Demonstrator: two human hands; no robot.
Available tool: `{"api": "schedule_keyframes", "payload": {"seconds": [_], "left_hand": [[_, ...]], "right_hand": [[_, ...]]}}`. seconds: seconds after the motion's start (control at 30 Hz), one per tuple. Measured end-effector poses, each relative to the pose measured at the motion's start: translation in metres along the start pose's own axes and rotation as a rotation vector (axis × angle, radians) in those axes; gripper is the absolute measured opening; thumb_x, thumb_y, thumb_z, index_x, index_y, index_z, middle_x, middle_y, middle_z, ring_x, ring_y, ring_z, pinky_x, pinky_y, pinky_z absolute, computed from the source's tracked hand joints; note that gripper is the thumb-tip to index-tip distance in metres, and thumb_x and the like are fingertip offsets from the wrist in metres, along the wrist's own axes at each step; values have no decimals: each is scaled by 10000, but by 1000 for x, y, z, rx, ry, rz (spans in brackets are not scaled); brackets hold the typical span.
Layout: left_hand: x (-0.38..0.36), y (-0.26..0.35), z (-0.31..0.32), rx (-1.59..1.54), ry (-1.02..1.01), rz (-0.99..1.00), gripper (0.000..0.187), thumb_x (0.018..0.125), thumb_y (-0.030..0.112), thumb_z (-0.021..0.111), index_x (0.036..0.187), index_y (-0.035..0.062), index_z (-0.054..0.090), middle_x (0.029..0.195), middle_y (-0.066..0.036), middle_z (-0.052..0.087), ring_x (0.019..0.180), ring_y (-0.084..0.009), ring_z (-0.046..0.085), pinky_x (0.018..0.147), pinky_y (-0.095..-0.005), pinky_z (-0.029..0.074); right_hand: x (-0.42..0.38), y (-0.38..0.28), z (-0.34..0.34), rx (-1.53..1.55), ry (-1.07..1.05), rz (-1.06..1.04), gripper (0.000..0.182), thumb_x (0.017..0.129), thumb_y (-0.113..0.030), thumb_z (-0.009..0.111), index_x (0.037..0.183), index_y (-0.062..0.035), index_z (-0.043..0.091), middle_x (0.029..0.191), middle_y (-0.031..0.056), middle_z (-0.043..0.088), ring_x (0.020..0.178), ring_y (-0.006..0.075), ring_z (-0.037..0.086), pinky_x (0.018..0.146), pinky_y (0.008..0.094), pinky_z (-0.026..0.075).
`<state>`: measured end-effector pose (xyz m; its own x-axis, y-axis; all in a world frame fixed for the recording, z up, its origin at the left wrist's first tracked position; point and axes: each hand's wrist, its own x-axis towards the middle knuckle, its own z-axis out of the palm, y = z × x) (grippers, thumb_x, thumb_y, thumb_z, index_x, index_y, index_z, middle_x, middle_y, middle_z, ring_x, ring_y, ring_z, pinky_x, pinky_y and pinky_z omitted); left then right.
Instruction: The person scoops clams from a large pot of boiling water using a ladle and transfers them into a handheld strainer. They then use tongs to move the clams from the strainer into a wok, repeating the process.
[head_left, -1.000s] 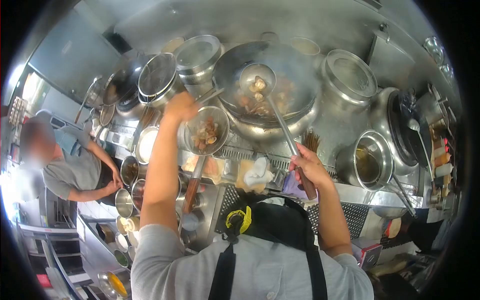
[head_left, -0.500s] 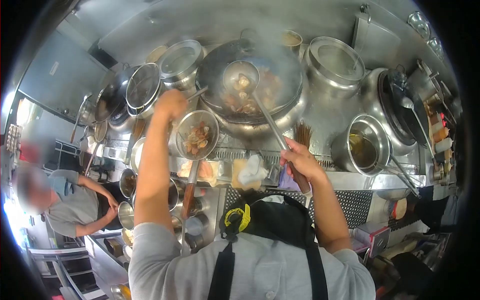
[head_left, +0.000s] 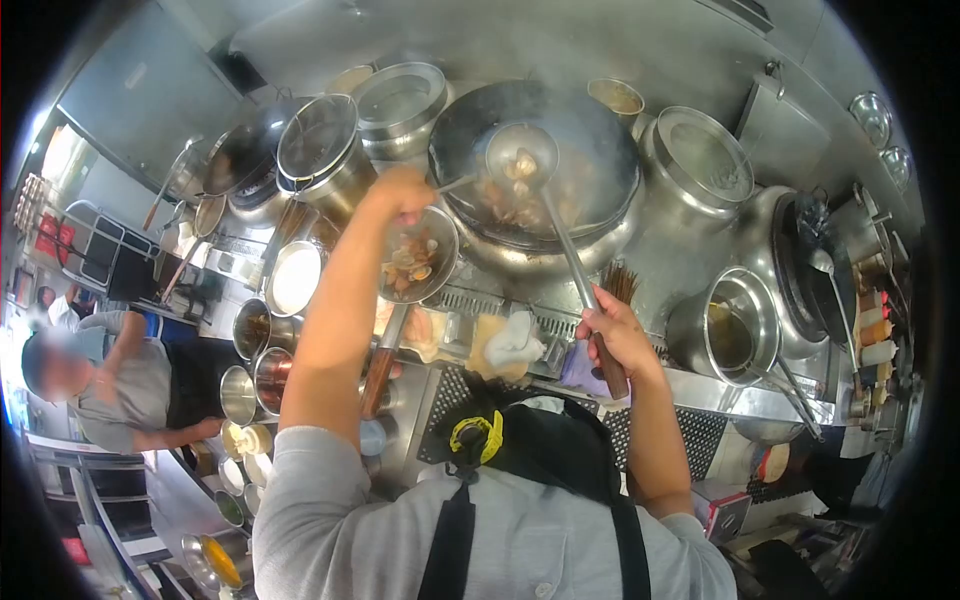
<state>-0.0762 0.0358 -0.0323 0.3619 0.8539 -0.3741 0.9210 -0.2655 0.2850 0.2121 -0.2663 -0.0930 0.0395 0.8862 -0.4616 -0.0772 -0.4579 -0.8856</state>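
Note:
My right hand (head_left: 615,335) is closed around the wooden grip of a long-handled ladle (head_left: 575,255). Its bowl is over the steaming wok (head_left: 610,180), with a few pale pieces in it. Browned food (head_left: 520,210) lies in the wok, blurred by steam. My left hand (head_left: 402,192) is closed on a thin metal handle (head_left: 457,184) that points towards the wok; its far end is not clear. Just below this hand, a wooden-handled strainer (head_left: 455,262) holds clams (head_left: 410,262). My left forearm passes close beside it.
Lidded steel pots (head_left: 400,95) stand behind the wok on the left, and another pot (head_left: 705,160) on the right. A pot with a strainer in it (head_left: 690,335) sits at the right front. Another person (head_left: 130,370) stands at far left.
The view has shifted, so the stove sits further right. My left hand has moved right with the thin handle, nearer the wok and over the strainer's edge. The ladle stays over the wok.

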Motion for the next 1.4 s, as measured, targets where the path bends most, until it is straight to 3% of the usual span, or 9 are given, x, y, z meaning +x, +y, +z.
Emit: {"api": "schedule_keyframes", "payload": {"seconds": [0.1, 0.6, 0.7, 0.8, 0.9, 0.93, 1.17, 1.27, 1.4], "left_hand": [[18, 34, -5, 153, -32, -8, 308, 833, 223, 635, 725, -45, 742, 692, -156, 732, 596, -250, 719, 595, -388, 583], [17, 20, -18, 242, -20, -103, 224, 806, 198, 606, 786, 54, 777, 779, -99, 764, 762, -243, 752, 752, -391, 584], [20, 31, -3, 66, 35, -130, 220, 702, 170, 626, 561, 30, 720, 688, -151, 723, 722, -298, 738, 660, -441, 579], [44, 39, 13, 149, 2, -146, 174, 664, 154, 643, 557, 41, 721, 695, -161, 722, 753, -318, 743, 664, -438, 583], [51, 49, 15, 348, -54, -107, 229, 835, 187, 605, 903, 61, 785, 816, -102, 771, 780, -256, 762, 768, -408, 591], [56, 45, 15, 356, -35, -84, 221, 831, 188, 612, 883, 61, 785, 823, -111, 770, 786, -272, 761, 773, -407, 591], [-11, -33, -18, 366, 243, 178, 353, 888, 311, 586, 704, 61, 756, 741, -186, 722, 767, -347, 734, 725, -459, 579], [-42, -90, 3, 35, 295, 8, 411, 906, 345, 578, 688, 35, 740, 647, -167, 697, 718, -345, 727, 728, -470, 576], [-28, -156, 66, -196, 130, -190, 460, 923, 385, 577, 724, 5, 745, 661, -192, 698, 744, -350, 732, 770, -460, 582]], "right_hand": [[3, 6, 1, 44, 15, -12, 608, 991, -175, 563, 1570, -129, 385, 815, 44, 617, 516, 117, 538, 443, 269, 449], [1, 2, 1, 30, 9, -4, 608, 992, -171, 559, 1573, -145, 386, 817, 33, 613, 523, 109, 536, 443, 262, 453], [-1, 0, 0, 20, 10, -8, 613, 989, -163, 561, 1576, -149, 383, 817, 33, 615, 519, 107, 536, 442, 263, 448], [3, 7, 0, 28, 13, -16, 618, 991, -161, 559, 1580, -147, 377, 816, 35, 615, 520, 106, 541, 445, 263, 448], [-4, -1, 4, 45, 31, 11, 616, 995, -167, 557, 1582, -144, 373, 822, 39, 613, 524, 106, 541, 449, 262, 451], [-5, 0, 4, 43, 25, 9, 616, 996, -169, 555, 1583, -144, 371, 825, 38, 614, 524, 107, 541, 451, 262, 453], [-4, 5, -5, 36, -15, 23, 623, 1013, -185, 571, 1595, -162, 350, 851, 44, 623, 569, 124, 556, 505, 299, 487], [-5, 4, -4, 39, 3, 20, 629, 1002, -203, 577, 1591, -173, 358, 841, 35, 617, 543, 112, 540, 474, 273, 469], [-1, 7, -7, 52, -18, 4, 610, 999, -189, 570, 1579, -170, 379, 834, 27, 621, 526, 104, 533, 452, 261, 456]]}}
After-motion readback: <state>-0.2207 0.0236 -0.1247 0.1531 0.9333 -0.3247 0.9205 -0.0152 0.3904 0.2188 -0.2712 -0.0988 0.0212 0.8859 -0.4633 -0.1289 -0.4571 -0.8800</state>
